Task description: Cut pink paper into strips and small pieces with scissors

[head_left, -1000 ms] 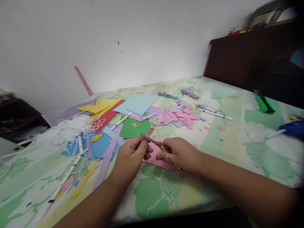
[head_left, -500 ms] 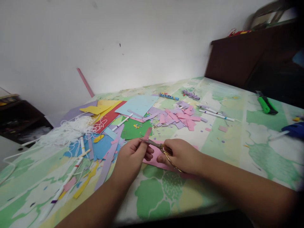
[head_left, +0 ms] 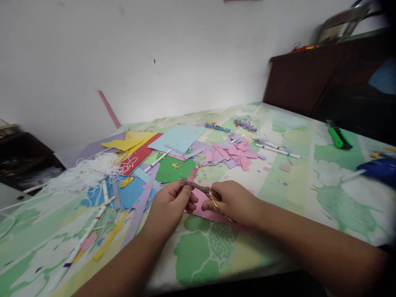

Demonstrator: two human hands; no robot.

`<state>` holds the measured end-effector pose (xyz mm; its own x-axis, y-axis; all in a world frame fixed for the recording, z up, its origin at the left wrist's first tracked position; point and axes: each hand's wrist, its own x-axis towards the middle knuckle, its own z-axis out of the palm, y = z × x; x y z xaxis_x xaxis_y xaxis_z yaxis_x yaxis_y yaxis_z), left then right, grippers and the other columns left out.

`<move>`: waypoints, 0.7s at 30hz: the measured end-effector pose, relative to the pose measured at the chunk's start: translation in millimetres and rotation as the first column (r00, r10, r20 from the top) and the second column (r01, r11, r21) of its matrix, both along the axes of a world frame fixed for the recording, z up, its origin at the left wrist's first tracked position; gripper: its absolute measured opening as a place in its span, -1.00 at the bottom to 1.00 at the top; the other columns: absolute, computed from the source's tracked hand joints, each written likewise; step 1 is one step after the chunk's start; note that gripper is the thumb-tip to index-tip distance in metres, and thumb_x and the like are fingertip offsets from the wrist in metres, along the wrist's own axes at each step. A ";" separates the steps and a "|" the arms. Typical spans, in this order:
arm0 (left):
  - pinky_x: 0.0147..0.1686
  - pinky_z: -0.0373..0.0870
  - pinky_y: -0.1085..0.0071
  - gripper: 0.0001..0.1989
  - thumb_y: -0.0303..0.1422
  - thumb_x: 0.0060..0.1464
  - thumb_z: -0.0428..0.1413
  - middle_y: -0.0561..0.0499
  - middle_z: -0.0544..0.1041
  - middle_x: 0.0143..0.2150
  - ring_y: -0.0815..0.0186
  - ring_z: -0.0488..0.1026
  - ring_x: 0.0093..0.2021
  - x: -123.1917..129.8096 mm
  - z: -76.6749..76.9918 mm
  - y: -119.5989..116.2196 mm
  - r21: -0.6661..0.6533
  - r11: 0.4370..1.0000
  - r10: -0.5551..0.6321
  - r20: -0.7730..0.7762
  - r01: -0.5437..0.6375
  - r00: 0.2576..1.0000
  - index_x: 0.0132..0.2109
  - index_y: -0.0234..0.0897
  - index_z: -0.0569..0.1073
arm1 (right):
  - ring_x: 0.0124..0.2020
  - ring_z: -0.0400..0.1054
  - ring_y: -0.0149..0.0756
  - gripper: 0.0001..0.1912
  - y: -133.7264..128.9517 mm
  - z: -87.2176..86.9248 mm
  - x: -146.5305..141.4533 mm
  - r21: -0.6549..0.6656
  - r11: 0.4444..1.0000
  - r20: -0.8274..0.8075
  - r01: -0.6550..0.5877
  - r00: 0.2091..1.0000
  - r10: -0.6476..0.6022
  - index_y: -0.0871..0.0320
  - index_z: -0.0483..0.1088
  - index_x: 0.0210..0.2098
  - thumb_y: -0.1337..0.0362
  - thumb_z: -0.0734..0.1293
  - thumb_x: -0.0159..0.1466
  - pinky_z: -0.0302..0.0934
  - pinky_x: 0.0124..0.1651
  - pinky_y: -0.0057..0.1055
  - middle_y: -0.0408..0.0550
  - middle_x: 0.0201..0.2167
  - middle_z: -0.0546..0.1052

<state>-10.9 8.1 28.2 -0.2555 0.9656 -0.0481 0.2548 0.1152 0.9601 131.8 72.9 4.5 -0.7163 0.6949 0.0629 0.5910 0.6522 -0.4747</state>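
My right hand (head_left: 232,201) is wrapped round the gold handles of a pair of scissors (head_left: 202,189), whose blades point left toward my other hand. Closed in a pinch, my left hand (head_left: 173,203) holds a narrow pink paper strip (head_left: 193,175), its upper end sticking out past the blades. The blades lie across the strip beside my left fingertips. Beneath both hands lies a larger pink paper sheet (head_left: 206,208), partly covered by them. Just beyond sits a green paper sheet (head_left: 173,169) with small yellow scraps on it.
Pink and lilac fringed paper pieces (head_left: 232,153) are heaped beyond my hands. White string (head_left: 93,173) lies tangled at left near coloured sheets and markers (head_left: 100,212). A green box cutter (head_left: 339,137) and a blue glue gun (head_left: 377,171) rest at right. A wall stands behind.
The camera view has shifted slightly, so the table items appear a little further left. Both hands keep their hold, and the scissors stay at the pink strip.
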 end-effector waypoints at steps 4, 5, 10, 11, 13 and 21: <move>-0.62 0.25 0.53 -0.83 -0.32 -0.12 -0.04 0.08 0.38 -0.61 0.47 0.31 -0.65 0.2 -1.1 1.4 -0.021 1.000 0.002 0.041 -0.002 0.999 -0.51 -0.35 0.31 | -0.65 0.05 -0.50 -0.52 0.7 1.1 -0.3 0.011 1.000 -0.015 0.022 1.000 -0.022 0.18 0.24 -0.59 -0.16 0.11 -0.05 -0.18 -0.63 -0.57 -0.17 -0.67 0.30; -0.63 0.24 0.53 -0.82 -0.32 -0.11 -0.05 0.08 0.38 -0.62 0.47 0.31 -0.65 -0.1 -1.5 1.8 -0.023 1.000 0.007 0.048 -0.006 0.999 -0.52 -0.35 0.31 | -0.65 0.05 -0.50 -0.51 0.7 0.9 -0.3 0.009 1.000 -0.017 0.026 1.000 -0.025 0.18 0.24 -0.59 -0.16 0.11 -0.06 -0.18 -0.63 -0.57 -0.17 -0.67 0.30; -0.61 0.24 0.53 -0.81 -0.31 -0.11 -0.04 0.09 0.38 -0.61 0.48 0.30 -0.65 -2.8 -2.7 2.7 -0.001 1.000 0.018 0.063 -0.018 0.998 -0.55 -0.34 0.31 | -0.66 0.04 -0.50 -0.46 -0.1 -1.1 0.9 0.033 0.999 -0.029 0.038 0.999 -0.037 0.19 0.25 -0.59 -0.21 0.07 -0.07 -0.18 -0.64 -0.57 -0.15 -0.66 0.30; -0.61 0.24 0.53 -0.81 -0.31 -0.12 -0.03 0.09 0.38 -0.61 0.48 0.31 -0.65 -3.2 -2.6 2.5 0.000 1.000 0.014 0.063 -0.014 0.998 -0.55 -0.34 0.31 | -0.66 0.03 -0.51 -0.45 -0.2 -1.5 1.2 0.039 0.999 -0.025 0.033 0.999 -0.032 0.19 0.24 -0.59 -0.21 0.06 -0.07 -0.18 -0.64 -0.58 -0.15 -0.66 0.30; -0.62 0.24 0.53 -0.81 -0.32 -0.12 -0.03 0.09 0.38 -0.63 0.47 0.30 -0.65 -3.5 -2.5 1.9 -0.009 1.000 0.001 0.055 -0.001 0.999 -0.55 -0.34 0.31 | -0.67 0.02 -0.51 -0.44 -0.2 -2.2 1.8 0.048 0.999 -0.009 0.014 1.000 -0.013 0.18 0.24 -0.60 -0.22 0.03 -0.06 -0.19 -0.64 -0.58 -0.16 -0.68 0.29; -0.61 0.22 0.54 -0.81 -0.34 -0.10 -0.06 0.10 0.36 -0.65 0.48 0.29 -0.64 -2.5 2.1 -0.5 -0.028 0.999 -0.026 0.009 0.026 1.000 -0.57 -0.33 0.31 | -0.65 0.03 -0.50 -0.45 -0.2 -0.4 1.2 0.027 0.999 0.028 -0.027 0.999 0.026 0.20 0.25 -0.60 -0.19 0.03 -0.03 -0.17 -0.62 -0.56 -0.16 -0.68 0.28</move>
<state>-13.4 7.5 30.3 -0.2295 0.9702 -0.0773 0.2497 0.1354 0.9588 133.0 72.6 4.1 -0.7360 0.6742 0.0617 0.5860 0.6800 -0.4407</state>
